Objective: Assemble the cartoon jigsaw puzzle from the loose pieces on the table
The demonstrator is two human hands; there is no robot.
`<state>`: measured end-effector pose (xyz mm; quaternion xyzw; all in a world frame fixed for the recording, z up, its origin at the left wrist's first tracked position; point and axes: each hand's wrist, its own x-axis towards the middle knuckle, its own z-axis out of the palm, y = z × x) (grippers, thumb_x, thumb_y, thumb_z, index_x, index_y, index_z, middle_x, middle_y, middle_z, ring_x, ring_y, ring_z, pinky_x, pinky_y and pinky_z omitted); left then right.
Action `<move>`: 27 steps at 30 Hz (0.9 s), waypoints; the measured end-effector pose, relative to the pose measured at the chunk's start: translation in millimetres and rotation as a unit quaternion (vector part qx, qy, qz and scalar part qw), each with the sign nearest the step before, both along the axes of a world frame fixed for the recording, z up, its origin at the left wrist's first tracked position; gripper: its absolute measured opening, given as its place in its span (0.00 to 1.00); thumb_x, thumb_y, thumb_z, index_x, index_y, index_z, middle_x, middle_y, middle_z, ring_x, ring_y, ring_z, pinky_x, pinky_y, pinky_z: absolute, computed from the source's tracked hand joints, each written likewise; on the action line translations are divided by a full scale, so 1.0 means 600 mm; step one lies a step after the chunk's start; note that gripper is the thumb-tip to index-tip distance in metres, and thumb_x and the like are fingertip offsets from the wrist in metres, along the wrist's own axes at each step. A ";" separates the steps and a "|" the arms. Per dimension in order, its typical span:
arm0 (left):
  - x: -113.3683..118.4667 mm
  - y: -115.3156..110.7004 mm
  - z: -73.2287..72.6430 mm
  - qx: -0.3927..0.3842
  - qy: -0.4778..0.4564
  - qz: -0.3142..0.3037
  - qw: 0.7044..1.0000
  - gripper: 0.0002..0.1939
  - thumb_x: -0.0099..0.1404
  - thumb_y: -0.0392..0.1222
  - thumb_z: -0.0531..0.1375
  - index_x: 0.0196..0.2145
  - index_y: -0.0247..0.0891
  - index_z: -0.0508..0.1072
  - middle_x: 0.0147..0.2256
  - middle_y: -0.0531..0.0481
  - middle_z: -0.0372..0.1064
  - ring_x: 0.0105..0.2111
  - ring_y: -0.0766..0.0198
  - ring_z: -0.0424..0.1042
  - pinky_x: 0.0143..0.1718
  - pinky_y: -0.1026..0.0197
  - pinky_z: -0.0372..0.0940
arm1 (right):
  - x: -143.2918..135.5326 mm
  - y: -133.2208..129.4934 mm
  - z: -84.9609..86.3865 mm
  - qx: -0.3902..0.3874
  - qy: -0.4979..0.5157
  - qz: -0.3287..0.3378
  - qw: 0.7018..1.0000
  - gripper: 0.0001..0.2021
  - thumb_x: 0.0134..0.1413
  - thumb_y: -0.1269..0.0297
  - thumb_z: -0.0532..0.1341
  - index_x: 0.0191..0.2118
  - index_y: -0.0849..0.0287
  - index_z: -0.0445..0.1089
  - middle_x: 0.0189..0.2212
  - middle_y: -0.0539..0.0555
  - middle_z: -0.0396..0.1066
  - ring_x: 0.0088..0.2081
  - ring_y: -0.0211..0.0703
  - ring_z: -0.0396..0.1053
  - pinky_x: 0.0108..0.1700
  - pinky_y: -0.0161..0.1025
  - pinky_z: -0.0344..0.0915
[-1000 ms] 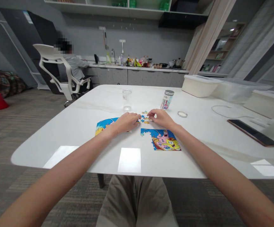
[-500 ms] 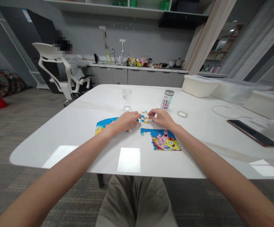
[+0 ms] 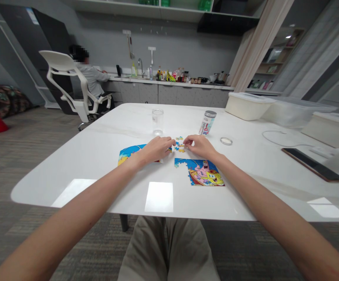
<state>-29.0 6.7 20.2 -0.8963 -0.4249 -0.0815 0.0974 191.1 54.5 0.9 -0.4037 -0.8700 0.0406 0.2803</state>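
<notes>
Several loose puzzle pieces point(image 3: 180, 149) lie between my two hands, in blue and yellow. My left hand point(image 3: 159, 148) has its fingers bent together at the left side of these pieces, over a printed picture sheet point(image 3: 131, 149) that it partly covers. From the right, my right hand point(image 3: 198, 144) reaches the pieces with thumb and fingertips pinched. Whatever either hand holds is too small to make out. Below them lies a partly assembled cartoon puzzle point(image 3: 206, 172), its left edge stepped and a strip of pieces along the top.
A clear jar point(image 3: 157, 123) and a printed canister point(image 3: 207, 122) stand beyond my hands. To the right are a ring-shaped lid point(image 3: 226, 141), a dark tablet point(image 3: 313, 164), a cable and storage boxes point(image 3: 248, 106). A person sits in a white chair point(image 3: 70, 86) at the back left.
Both hands stay nearly where they were, with only slight finger movement over the loose pieces. The view has shifted a little. The partly assembled puzzle has not moved.
</notes>
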 end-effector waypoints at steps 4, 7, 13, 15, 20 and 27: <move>-0.002 0.003 -0.003 0.001 0.004 -0.001 1.000 0.15 0.62 0.33 0.54 0.47 0.39 0.68 0.44 0.47 0.72 0.37 0.60 0.72 0.40 0.58 0.61 | 0.001 0.001 -0.002 0.008 -0.006 -0.002 1.000 0.08 0.50 0.75 0.60 0.34 0.58 0.75 0.31 0.52 0.76 0.34 0.42 0.71 0.39 0.37 0.64; -0.003 0.004 -0.004 0.004 0.003 -0.001 1.000 0.15 0.63 0.33 0.54 0.47 0.39 0.68 0.45 0.46 0.72 0.36 0.60 0.72 0.40 0.58 0.61 | 0.001 0.002 -0.003 0.016 -0.008 0.008 1.000 0.08 0.50 0.76 0.60 0.34 0.59 0.75 0.31 0.53 0.76 0.34 0.43 0.71 0.39 0.38 0.64; -0.002 0.001 0.000 -0.013 -0.009 -0.003 1.000 0.14 0.62 0.32 0.54 0.46 0.40 0.68 0.43 0.48 0.75 0.38 0.60 0.73 0.40 0.59 0.61 | 0.001 0.001 -0.002 0.021 -0.004 0.007 1.000 0.08 0.50 0.75 0.61 0.33 0.58 0.75 0.31 0.52 0.76 0.35 0.43 0.71 0.39 0.38 0.63; -0.001 0.002 0.000 -0.023 -0.015 -0.002 1.000 0.15 0.61 0.31 0.54 0.45 0.40 0.68 0.42 0.49 0.76 0.38 0.60 0.73 0.40 0.60 0.61 | 0.002 0.001 -0.002 0.012 -0.009 0.002 1.000 0.07 0.50 0.74 0.62 0.33 0.58 0.76 0.30 0.52 0.76 0.34 0.43 0.71 0.39 0.38 0.63; 0.000 0.005 -0.003 -0.039 -0.024 0.005 0.999 0.15 0.62 0.29 0.54 0.46 0.40 0.69 0.40 0.50 0.78 0.38 0.60 0.75 0.38 0.60 0.61 | 0.002 0.002 -0.004 0.008 -0.011 0.005 1.000 0.07 0.50 0.75 0.61 0.33 0.58 0.75 0.31 0.52 0.76 0.36 0.44 0.71 0.40 0.38 0.63; 0.000 -0.003 0.002 -0.022 -0.013 -0.007 1.000 0.16 0.63 0.27 0.52 0.47 0.38 0.69 0.42 0.50 0.76 0.39 0.60 0.74 0.38 0.60 0.61 | 0.002 0.002 -0.001 0.040 0.002 0.004 0.999 0.07 0.50 0.77 0.59 0.31 0.59 0.73 0.33 0.55 0.71 0.36 0.43 0.68 0.41 0.39 0.64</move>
